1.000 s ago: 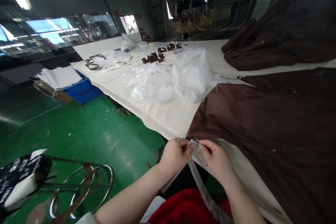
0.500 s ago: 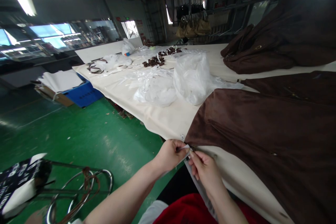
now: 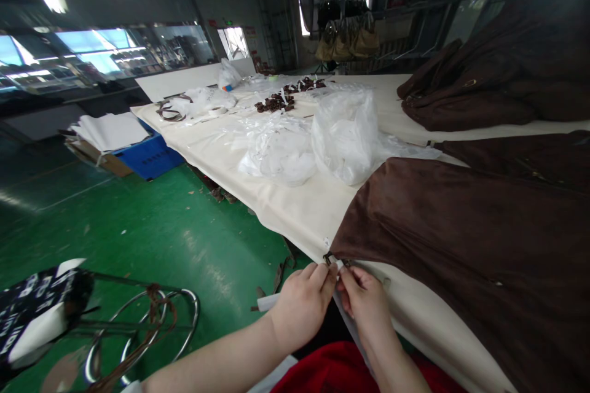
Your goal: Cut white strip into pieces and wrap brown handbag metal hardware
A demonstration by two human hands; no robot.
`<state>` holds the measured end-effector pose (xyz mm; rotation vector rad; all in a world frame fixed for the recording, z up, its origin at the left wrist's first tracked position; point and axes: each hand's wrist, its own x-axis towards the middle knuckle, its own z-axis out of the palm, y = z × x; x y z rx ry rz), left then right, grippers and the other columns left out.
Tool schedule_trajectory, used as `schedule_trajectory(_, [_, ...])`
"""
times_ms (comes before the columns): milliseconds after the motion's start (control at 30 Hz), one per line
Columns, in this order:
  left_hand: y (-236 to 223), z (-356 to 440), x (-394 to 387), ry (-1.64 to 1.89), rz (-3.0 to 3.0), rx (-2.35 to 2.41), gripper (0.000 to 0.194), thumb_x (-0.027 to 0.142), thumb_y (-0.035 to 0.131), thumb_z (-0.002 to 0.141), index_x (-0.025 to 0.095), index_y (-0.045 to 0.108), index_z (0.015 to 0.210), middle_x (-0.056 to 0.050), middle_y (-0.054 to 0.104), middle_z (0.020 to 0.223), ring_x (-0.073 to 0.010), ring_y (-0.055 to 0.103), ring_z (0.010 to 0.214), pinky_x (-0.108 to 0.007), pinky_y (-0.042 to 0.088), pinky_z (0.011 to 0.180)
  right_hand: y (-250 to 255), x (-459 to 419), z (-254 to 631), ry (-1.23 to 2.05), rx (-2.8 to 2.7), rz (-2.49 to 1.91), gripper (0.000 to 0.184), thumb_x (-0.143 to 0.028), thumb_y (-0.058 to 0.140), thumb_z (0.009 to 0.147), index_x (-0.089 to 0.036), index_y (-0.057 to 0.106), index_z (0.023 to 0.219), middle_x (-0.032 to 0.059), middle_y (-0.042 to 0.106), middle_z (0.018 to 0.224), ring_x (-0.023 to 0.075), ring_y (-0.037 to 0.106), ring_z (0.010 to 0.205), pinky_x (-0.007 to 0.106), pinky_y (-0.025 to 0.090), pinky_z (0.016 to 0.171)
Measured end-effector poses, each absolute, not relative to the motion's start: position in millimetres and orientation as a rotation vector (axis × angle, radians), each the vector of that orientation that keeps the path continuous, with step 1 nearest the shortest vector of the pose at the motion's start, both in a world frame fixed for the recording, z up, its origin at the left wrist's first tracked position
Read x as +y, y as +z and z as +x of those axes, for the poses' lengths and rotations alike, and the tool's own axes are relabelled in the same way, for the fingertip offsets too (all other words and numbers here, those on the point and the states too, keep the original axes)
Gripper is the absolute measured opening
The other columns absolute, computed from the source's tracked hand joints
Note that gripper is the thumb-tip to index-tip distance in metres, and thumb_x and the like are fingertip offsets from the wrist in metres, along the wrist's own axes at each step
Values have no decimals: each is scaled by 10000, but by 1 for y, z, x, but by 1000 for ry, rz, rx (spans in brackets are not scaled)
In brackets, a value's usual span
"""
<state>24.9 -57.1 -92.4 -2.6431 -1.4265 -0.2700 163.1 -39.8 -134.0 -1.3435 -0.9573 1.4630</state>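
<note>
At the near table edge, my left hand (image 3: 303,298) and my right hand (image 3: 364,296) meet with closed fingers. Both pinch a whitish strip (image 3: 340,264) beside the corner of a brown leather-like piece (image 3: 442,215). One length of the strip sticks out left of my left wrist, while another runs down below my right hand. A small dark metal fitting (image 3: 327,256) shows just above my left fingertips. My left hand's back hides much of what the fingertips hold.
Clear plastic bags (image 3: 345,135) lie mid-table, with dark brown bundles (image 3: 276,102) behind. A brown heap (image 3: 488,86) lies at the back right. On the green floor (image 3: 193,239) stand a metal-framed stool (image 3: 196,313) and a blue box (image 3: 152,158).
My left hand has turned over, its back now facing up, and a strip end now sticks out to its left. My right hand keeps its pinch. The view has shifted slightly.
</note>
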Motion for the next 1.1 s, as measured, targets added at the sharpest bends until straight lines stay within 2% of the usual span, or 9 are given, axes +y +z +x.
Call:
schedule_trajectory(167, [-89, 23, -57, -260, -2662, -1450, 348, 177, 375, 964, 146, 526, 1275, -96, 635, 964, -205, 611, 844, -306, 555, 696, -126, -43, 168, 1554, -963, -1224, 455, -612, 625, 784, -181, 571, 649, -57, 420, 415, 62, 294, 351, 209, 180, 359])
schedule_trajectory(333, [-73, 29, -55, -857, -2770, -1842, 275, 209, 419, 957, 183, 595, 1167, -93, 638, 1095, -189, 612, 998, -315, 510, 912, -125, -45, 172, 1472, -1060, -1306, 490, -653, 578, 790, -187, 566, 639, -49, 421, 428, 80, 332, 374, 219, 235, 381])
schedule_trajectory(433, [-68, 36, -51, -984, -2746, -2133, 228, 202, 450, 935, 185, 617, 1089, -84, 664, 1049, -187, 637, 950, -300, 506, 872, -128, -47, 174, 1403, -1135, -1320, 466, -628, 547, 823, -183, 611, 702, -34, 465, 475, 101, 379, 409, 232, 292, 413])
schedule_trajectory(567, [-70, 44, -44, -844, -2784, -2247, 181, 165, 447, 907, 171, 626, 927, -84, 676, 906, -199, 650, 845, -289, 498, 767, -129, -48, 176, 1347, -1177, -1367, 452, -612, 541, 828, -178, 663, 799, 3, 567, 573, 120, 423, 447, 244, 321, 432])
schedule_trajectory(667, [-71, 44, -42, -613, -2884, -2174, 215, 169, 392, 919, 166, 595, 847, -87, 669, 832, -201, 647, 775, -281, 484, 707, -128, -51, 178, 1345, -1173, -1384, 464, -627, 558, 804, -180, 682, 809, -1, 552, 520, 131, 427, 434, 246, 321, 420])
schedule_trajectory(833, [-68, 34, -39, -309, -3027, -1989, 212, 192, 391, 911, 175, 577, 810, -76, 676, 784, -194, 640, 710, -265, 463, 659, -136, -51, 177, 1405, -1116, -1327, 473, -646, 608, 750, -176, 659, 738, -29, 482, 463, 109, 395, 402, 228, 298, 393])
schedule_trajectory(967, [-68, 33, -34, -181, -3059, -1999, 212, 163, 397, 888, 175, 587, 794, -75, 692, 795, -176, 645, 697, -241, 467, 645, -145, -47, 171, 1554, -1035, -1300, 494, -657, 611, 737, -164, 630, 739, -40, 492, 529, 65, 342, 355, 207, 237, 357])
schedule_trajectory(1033, [-73, 33, -33, -155, -2995, -2026, 237, 186, 377, 902, 171, 598, 818, -88, 698, 801, -191, 660, 711, -255, 483, 657, -141, -53, 176, 1556, -1077, -1326, 491, -649, 577, 772, -162, 636, 784, -24, 539, 581, 61, 354, 347, 205, 238, 349])
schedule_trajectory(1100, [-83, 30, -35, -208, -2919, -2043, 284, 216, 339, 921, 168, 613, 864, -101, 712, 822, -210, 683, 743, -277, 505, 684, -128, -68, 194, 1439, -1203, -1361, 441, -594, 527, 842, -170, 645, 828, 0, 588, 621, 83, 422, 384, 212, 300, 374])
